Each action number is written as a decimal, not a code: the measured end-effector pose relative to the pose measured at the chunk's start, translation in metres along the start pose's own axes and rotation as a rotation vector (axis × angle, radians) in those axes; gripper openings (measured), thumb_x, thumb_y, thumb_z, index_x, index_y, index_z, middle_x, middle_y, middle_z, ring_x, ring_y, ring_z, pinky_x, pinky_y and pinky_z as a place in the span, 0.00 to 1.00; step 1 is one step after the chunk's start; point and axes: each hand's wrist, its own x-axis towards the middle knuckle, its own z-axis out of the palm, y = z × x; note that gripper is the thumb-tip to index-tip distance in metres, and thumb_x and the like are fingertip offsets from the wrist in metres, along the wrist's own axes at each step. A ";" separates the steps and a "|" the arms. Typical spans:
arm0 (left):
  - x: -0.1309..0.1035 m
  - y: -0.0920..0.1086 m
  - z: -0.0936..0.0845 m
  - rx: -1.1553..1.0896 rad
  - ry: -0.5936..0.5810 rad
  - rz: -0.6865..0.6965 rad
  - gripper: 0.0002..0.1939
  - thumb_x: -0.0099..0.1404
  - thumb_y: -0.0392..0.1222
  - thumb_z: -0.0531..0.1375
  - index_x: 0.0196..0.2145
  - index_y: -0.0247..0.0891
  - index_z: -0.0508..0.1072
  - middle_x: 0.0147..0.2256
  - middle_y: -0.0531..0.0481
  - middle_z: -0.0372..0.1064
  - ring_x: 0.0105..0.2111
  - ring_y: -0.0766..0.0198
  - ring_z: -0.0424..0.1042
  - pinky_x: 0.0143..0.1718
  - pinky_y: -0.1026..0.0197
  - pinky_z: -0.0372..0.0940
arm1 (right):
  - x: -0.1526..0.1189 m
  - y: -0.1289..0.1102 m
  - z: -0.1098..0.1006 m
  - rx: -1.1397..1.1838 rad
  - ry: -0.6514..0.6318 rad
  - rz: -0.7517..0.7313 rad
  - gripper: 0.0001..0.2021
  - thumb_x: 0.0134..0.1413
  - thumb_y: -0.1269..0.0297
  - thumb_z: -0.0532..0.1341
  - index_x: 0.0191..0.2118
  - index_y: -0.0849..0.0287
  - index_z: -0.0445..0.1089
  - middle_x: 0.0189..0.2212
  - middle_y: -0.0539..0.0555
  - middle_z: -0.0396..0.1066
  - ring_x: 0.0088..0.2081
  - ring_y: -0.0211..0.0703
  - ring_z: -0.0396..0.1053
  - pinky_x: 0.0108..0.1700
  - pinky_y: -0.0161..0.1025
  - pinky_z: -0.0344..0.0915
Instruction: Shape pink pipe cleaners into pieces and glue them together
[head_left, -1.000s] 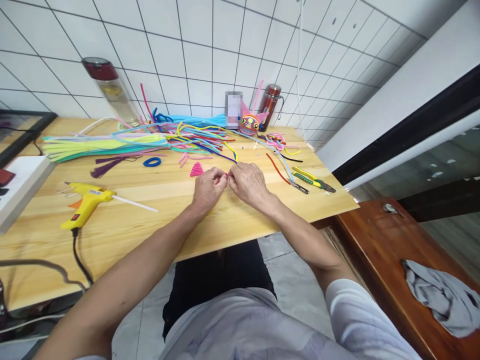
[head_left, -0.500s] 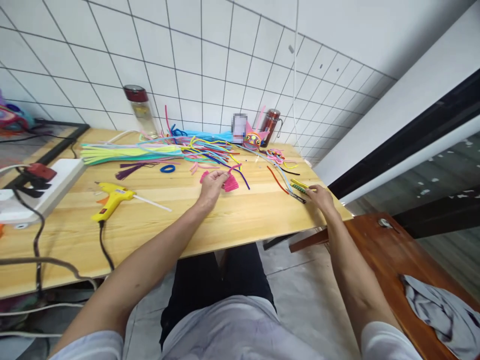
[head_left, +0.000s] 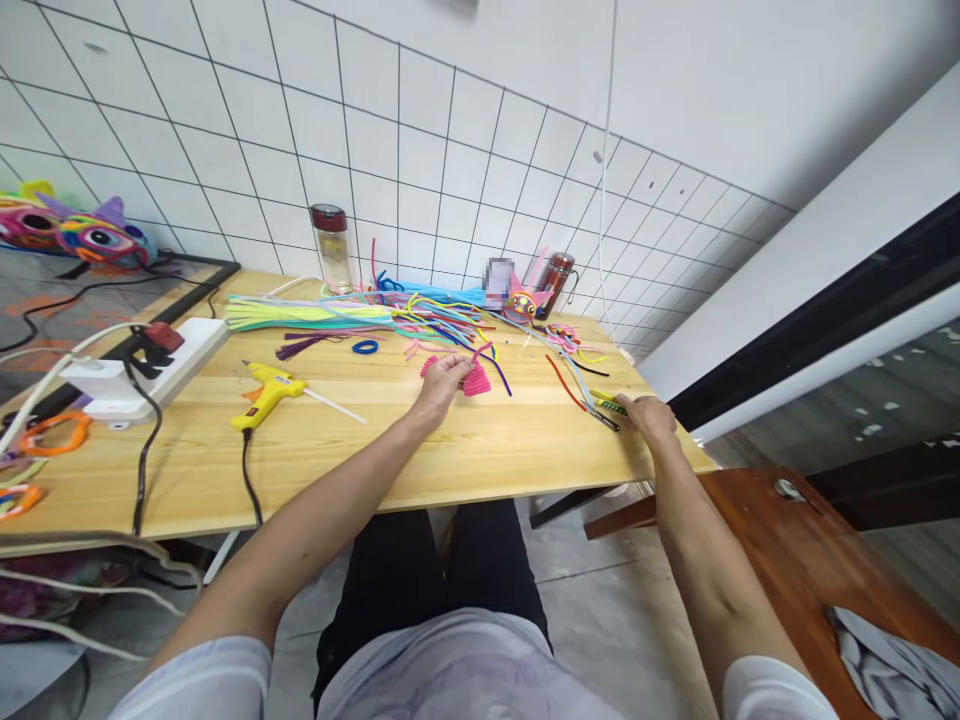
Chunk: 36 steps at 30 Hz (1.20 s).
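Note:
My left hand (head_left: 442, 388) is closed on a pink ribbed piece (head_left: 476, 380), which shows on both sides of the fingers above the wooden table (head_left: 390, 455). A short pink stem sticks up from it. Near the table's right end, my right hand (head_left: 649, 415) has its fingers on a yellow tool (head_left: 604, 397); whether it grips the tool is hard to make out. Beside that tool lie a green-patterned item and a dark metal tool (head_left: 606, 420). A red stem (head_left: 566, 382) and pale blue stems lie just left of them.
A yellow glue gun (head_left: 270, 393) with a white stick lies at left, near a white power strip (head_left: 165, 370) and cables. Behind are bundled coloured stems (head_left: 307, 314), a blue ring (head_left: 365, 347), two bottles (head_left: 332, 250) and a pink figure (head_left: 525, 303).
The view has shifted, so the table's left part shows more. My right hand's fingers have come further over the end of the yellow tool. My left hand still holds the pink piece.

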 end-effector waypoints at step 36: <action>0.006 0.009 -0.003 -0.092 0.150 0.146 0.11 0.53 0.47 0.67 0.28 0.39 0.70 0.25 0.55 0.69 0.24 0.68 0.65 0.25 0.66 0.58 | -0.191 -0.114 -0.045 1.360 -0.851 -0.369 0.22 0.53 0.52 0.72 0.51 0.57 0.76 0.49 0.65 0.80 0.46 0.57 0.80 0.23 0.33 0.67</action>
